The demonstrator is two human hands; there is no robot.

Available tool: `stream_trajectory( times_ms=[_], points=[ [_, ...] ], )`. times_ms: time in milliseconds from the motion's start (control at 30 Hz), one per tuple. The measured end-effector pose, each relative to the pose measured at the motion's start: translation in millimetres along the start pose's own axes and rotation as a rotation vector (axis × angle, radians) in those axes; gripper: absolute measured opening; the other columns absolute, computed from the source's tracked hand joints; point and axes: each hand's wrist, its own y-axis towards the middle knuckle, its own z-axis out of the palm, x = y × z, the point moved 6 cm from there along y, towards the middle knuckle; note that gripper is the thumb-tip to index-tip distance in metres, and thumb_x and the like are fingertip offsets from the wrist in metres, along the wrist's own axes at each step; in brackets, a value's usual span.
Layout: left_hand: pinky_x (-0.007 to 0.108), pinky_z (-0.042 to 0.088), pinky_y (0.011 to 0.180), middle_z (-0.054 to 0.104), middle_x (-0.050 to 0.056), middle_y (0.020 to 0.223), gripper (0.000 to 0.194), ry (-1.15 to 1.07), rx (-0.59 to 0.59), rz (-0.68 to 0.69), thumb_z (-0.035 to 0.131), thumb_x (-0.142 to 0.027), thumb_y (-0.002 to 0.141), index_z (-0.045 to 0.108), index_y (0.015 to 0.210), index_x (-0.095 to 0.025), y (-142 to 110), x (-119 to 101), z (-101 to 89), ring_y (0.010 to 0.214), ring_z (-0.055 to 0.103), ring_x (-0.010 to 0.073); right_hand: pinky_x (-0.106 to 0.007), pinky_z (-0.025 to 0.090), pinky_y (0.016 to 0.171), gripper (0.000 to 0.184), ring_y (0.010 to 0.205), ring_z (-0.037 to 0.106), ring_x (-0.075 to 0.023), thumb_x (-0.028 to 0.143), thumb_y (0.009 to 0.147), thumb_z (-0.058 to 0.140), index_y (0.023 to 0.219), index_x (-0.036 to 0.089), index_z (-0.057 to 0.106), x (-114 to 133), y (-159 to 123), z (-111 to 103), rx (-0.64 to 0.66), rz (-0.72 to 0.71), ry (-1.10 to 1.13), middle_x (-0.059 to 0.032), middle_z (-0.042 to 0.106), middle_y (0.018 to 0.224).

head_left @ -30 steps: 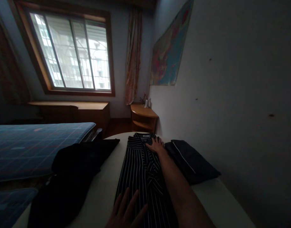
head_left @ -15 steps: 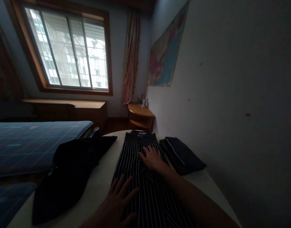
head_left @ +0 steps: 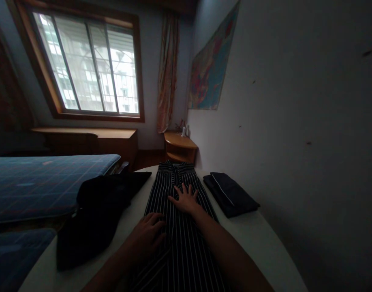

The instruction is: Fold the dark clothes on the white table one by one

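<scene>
A black shirt with thin white stripes (head_left: 186, 243) lies lengthwise on a white table (head_left: 259, 247), collar toward the far end. My right hand (head_left: 184, 199) lies flat on the middle of the shirt, fingers spread. Lower down on the shirt's left edge, my left hand (head_left: 147, 235) rests palm down with its fingers curled onto the cloth. Neither hand lifts anything.
A loose black garment (head_left: 97, 207) lies on the table's left part. A folded dark garment with a pale stripe (head_left: 230, 194) sits at the right by the wall. A blue checked bed (head_left: 46, 182) stands left; a wooden corner shelf (head_left: 180, 148) and window lie beyond.
My right hand slid back from the shirt's collar toward me, to the middle of the shirt. My left hand moved up along the left edge and its fingers curled.
</scene>
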Motion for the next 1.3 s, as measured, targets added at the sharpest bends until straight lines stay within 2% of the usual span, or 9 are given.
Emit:
stream_trajectory(
  times_ms=[133,300,400,500,733,867,967,1167,1300],
  points=[
    [0.043,0.048,0.093,0.065,0.007,0.108,0.025,-0.02,0.102,-0.012,0.049,-0.037,0.096,0.067,0.09,-0.02,-15,-26,-17.0,0.103,0.06,0.0245,-0.064,-0.005,0.115,0.084,0.151,-0.005,-0.0374,0.078,0.089,0.029,0.157,0.03,0.023,1,2,-4,-0.041,-0.065,0.032,-0.0063,0.005,0.167],
    [0.039,0.052,0.074,0.069,0.006,0.093,0.025,-0.037,0.33,-0.091,0.055,-0.044,0.087,0.064,0.09,-0.02,-41,-48,-28.9,0.084,0.065,0.0249,-0.045,0.016,0.121,0.081,0.151,0.014,-0.0281,0.054,0.094,0.046,0.157,0.012,0.019,-10,-43,-14,-0.028,-0.213,0.115,-0.0152,0.007,0.165],
    [0.04,0.053,0.072,0.072,0.008,0.093,0.028,-0.029,0.464,-0.12,0.058,-0.041,0.082,0.064,0.099,-0.02,-54,-56,-30.8,0.082,0.068,0.028,-0.038,0.025,0.118,0.078,0.146,0.029,-0.0272,0.042,0.088,0.057,0.152,0.007,0.03,-20,-92,-24,-0.063,-0.298,0.119,-0.0199,0.028,0.159],
    [0.046,0.053,0.083,0.071,0.014,0.108,0.046,-0.006,0.524,-0.141,0.062,-0.04,0.076,0.062,0.116,-0.017,-64,-60,-33.3,0.098,0.068,0.0342,-0.037,0.037,0.109,0.063,0.129,0.051,-0.0279,0.039,0.086,0.06,0.14,0.009,0.047,-34,-144,-31,-0.056,-0.223,0.083,-0.0194,0.053,0.14],
    [0.047,0.054,0.083,0.071,0.015,0.113,0.052,-0.046,0.556,-0.117,0.062,-0.031,0.071,0.061,0.122,-0.02,-96,-69,-39.0,0.1,0.069,0.0342,-0.04,0.047,0.09,0.048,0.107,0.065,-0.0315,0.038,0.084,0.061,0.124,0.011,0.058,-73,-227,-43,0.098,0.053,-0.029,-0.0179,0.068,0.117],
    [0.037,0.054,0.07,0.074,0.007,0.094,0.025,-0.08,0.524,-0.112,0.049,-0.023,0.079,0.065,0.098,-0.022,-107,-86,-47.1,0.083,0.071,0.0266,-0.038,0.045,0.091,0.042,0.11,0.063,-0.0302,0.032,0.082,0.064,0.12,0.014,0.062,-73,-246,-46,0.163,-0.033,0.029,-0.0165,0.067,0.119],
    [0.04,0.053,0.075,0.073,0.008,0.099,0.02,-0.047,0.496,-0.136,0.053,-0.026,0.079,0.063,0.096,-0.021,-109,-99,-47.7,0.088,0.07,0.0278,-0.034,0.045,0.09,0.036,0.106,0.064,-0.0252,0.03,0.083,0.063,0.117,0.017,0.063,-58,-256,-54,0.119,-0.082,0.157,-0.0118,0.069,0.114],
    [0.053,0.045,0.101,0.058,0.017,0.137,0.057,0.089,0.397,-0.192,0.062,-0.031,0.076,0.053,0.131,-0.019,-109,-101,-14.5,0.124,0.056,0.0366,-0.029,0.045,0.084,0.039,0.101,0.064,-0.0216,0.026,0.077,0.068,0.116,0.023,0.065,-40,-273,-45,0.137,-0.115,0.278,-0.006,0.07,0.112],
    [0.047,0.051,0.096,0.06,0.013,0.134,0.043,0.149,0.318,-0.11,0.049,-0.016,0.08,0.056,0.123,-0.021,-108,-95,10.1,0.12,0.059,0.0313,-0.03,0.043,0.083,0.03,0.1,0.064,-0.0226,0.026,0.078,0.069,0.108,0.022,0.068,-45,-280,-34,0.142,-0.081,0.201,-0.0067,0.071,0.109]
  ],
)
